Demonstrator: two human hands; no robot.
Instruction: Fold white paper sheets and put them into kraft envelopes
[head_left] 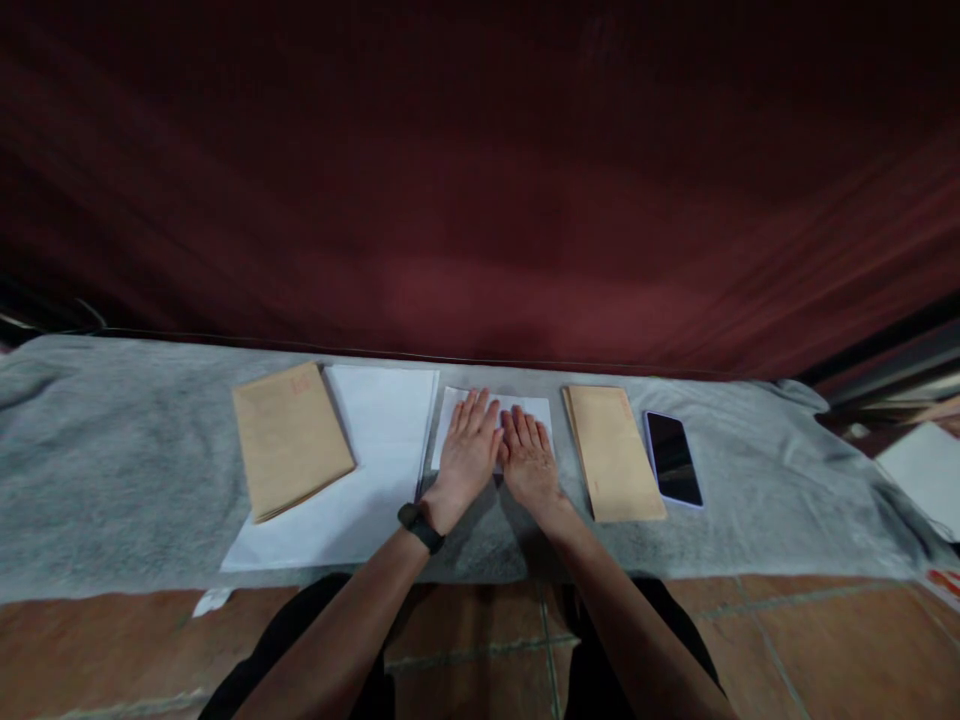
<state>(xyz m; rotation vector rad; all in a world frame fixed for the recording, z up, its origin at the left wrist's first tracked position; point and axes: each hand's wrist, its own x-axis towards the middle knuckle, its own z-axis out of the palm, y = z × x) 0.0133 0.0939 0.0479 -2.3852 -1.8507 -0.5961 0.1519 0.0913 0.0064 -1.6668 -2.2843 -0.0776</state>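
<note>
A small white sheet of paper (448, 408), perhaps folded, lies on the grey cloth in front of me. My left hand (469, 445) rests flat on its left half, fingers stretched forward. Beside it, my right hand (528, 455) presses flat on the right half, its fingers extended too. The thumbs nearly meet, and both palms cover much of the paper. Left of the hands are larger white sheets (382, 480), with a stack of brown envelopes (292, 435) on top. To the right lie narrower brown envelopes (619, 455).
A smartphone (673, 458) with a pale purple edge lies right of the narrow envelopes. Grey cloth (135, 470) covers the surface, with a dark red curtain-like backdrop (480, 200) behind. A white sheet (926, 475) sits at far right. A white scrap (212, 601) lies on the tiled floor.
</note>
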